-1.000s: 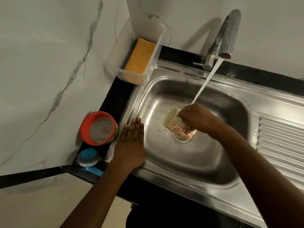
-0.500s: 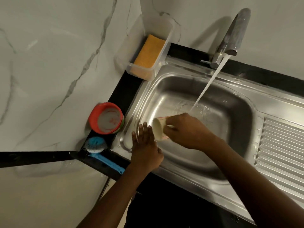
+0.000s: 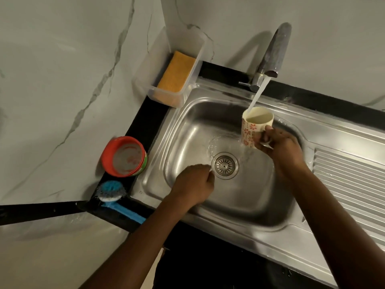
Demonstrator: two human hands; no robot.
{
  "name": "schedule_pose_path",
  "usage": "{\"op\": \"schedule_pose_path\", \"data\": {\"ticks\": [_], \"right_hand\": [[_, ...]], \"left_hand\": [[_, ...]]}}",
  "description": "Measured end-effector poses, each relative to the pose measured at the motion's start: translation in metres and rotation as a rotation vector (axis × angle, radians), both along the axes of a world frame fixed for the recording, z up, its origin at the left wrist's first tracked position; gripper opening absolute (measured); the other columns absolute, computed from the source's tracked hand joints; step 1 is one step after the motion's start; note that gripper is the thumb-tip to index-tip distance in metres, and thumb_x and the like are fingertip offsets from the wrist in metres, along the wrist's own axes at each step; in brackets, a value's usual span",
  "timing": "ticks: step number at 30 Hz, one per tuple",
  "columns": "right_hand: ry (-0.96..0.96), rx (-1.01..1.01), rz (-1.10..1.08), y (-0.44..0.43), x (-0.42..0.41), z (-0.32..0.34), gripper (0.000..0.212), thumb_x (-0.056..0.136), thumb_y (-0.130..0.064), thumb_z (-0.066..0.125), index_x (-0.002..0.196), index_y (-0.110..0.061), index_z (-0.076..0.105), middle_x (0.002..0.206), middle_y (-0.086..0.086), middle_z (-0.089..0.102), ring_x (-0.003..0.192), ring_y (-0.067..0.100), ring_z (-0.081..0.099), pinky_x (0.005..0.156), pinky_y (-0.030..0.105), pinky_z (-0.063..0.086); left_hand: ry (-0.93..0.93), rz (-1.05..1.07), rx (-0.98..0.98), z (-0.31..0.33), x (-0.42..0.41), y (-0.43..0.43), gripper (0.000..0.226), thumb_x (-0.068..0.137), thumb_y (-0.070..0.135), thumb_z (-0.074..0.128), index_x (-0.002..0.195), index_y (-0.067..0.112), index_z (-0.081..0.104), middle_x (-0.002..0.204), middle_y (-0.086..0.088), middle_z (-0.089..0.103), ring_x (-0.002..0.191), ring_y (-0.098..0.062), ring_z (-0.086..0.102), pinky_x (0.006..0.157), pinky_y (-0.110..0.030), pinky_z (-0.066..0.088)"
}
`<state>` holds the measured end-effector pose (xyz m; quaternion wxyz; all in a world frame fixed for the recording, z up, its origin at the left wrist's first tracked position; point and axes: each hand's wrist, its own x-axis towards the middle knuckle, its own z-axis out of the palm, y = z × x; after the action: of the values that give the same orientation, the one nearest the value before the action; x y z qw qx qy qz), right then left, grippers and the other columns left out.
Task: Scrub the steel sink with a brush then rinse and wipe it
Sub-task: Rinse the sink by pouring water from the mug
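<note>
The steel sink [image 3: 245,207] is wet, with its round drain strainer [image 3: 224,165] in the middle of the basin. Water runs from the tap [image 3: 275,53] into a white mug with red flowers [image 3: 255,126]. My right hand [image 3: 279,147] grips that mug upright by its handle, under the stream. My left hand [image 3: 193,184] is down in the basin just left of the strainer, fingers curled and holding nothing that I can see. The blue brush [image 3: 112,192] lies on the black counter edge left of the sink, bristles up.
A clear plastic box [image 3: 166,94] with a yellow sponge [image 3: 176,71] stands at the sink's back-left corner. An orange bowl stack [image 3: 125,156] sits left of the basin. The ribbed drainboard [image 3: 352,184] runs to the right. Marble walls close the back and left.
My right hand lifted the mug from the basin's left side up under the tap and turned it upright. My left hand slid from the basin's left rim toward the drain and curled.
</note>
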<state>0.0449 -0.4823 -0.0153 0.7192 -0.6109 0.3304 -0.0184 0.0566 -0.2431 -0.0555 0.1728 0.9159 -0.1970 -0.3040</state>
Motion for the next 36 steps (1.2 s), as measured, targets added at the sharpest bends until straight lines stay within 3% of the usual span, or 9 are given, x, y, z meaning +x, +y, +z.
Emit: {"op": "schedule_pose_path", "data": {"ticks": [5,9,13,18,23,36], "right_hand": [[-0.132,0.04,0.061,0.0,0.003,0.01,0.021,0.107,-0.023,0.051,0.104,-0.005,0.061,0.094,0.004,0.074,0.107,0.022,0.068,0.108,0.048,0.051],[-0.204,0.054,0.09,0.003,0.001,0.016,0.026,0.107,-0.022,0.05,0.086,-0.011,0.057,0.093,0.007,0.07,0.103,0.025,0.065,0.111,0.053,0.047],[-0.234,0.068,0.059,0.004,-0.002,0.018,0.02,0.108,-0.021,0.05,0.097,-0.006,0.057,0.095,0.01,0.068,0.102,0.026,0.064,0.111,0.054,0.047],[-0.25,0.096,0.064,0.006,-0.005,0.024,0.028,0.108,-0.021,0.049,0.085,-0.011,0.058,0.094,0.011,0.068,0.1,0.025,0.062,0.11,0.052,0.046],[-0.262,0.084,0.051,0.006,-0.006,0.029,0.029,0.108,-0.022,0.049,0.084,-0.011,0.06,0.093,0.011,0.067,0.1,0.029,0.059,0.108,0.047,0.05],[-0.282,0.076,0.055,0.008,-0.001,0.034,0.033,0.11,-0.02,0.045,0.08,-0.012,0.055,0.087,0.009,0.067,0.096,0.026,0.06,0.101,0.039,0.054]], "left_hand": [[-0.121,0.065,-0.088,0.015,0.022,-0.015,0.037,0.11,0.035,0.038,0.119,0.017,0.069,0.121,-0.004,0.072,0.107,-0.021,0.066,0.086,-0.034,0.05],[-0.16,0.101,-0.179,0.029,0.03,-0.022,0.035,0.11,0.033,0.041,0.12,0.017,0.071,0.117,-0.003,0.074,0.104,-0.021,0.068,0.087,-0.035,0.053],[-0.192,0.099,-0.23,0.041,0.033,-0.03,0.032,0.11,0.035,0.045,0.121,0.021,0.071,0.118,0.0,0.075,0.106,-0.021,0.069,0.087,-0.034,0.053],[-0.202,0.109,-0.282,0.047,0.035,-0.037,0.033,0.11,0.036,0.044,0.117,0.018,0.072,0.109,0.001,0.076,0.094,-0.019,0.069,0.079,-0.029,0.05],[-0.215,0.111,-0.32,0.05,0.039,-0.041,0.032,0.11,0.037,0.045,0.097,0.019,0.068,0.078,0.008,0.064,0.07,-0.012,0.061,0.065,-0.027,0.04],[-0.262,0.103,-0.367,0.062,0.048,-0.046,0.039,0.11,0.038,0.044,0.079,0.018,0.057,0.065,0.006,0.057,0.062,-0.016,0.058,0.063,-0.039,0.049]]}}
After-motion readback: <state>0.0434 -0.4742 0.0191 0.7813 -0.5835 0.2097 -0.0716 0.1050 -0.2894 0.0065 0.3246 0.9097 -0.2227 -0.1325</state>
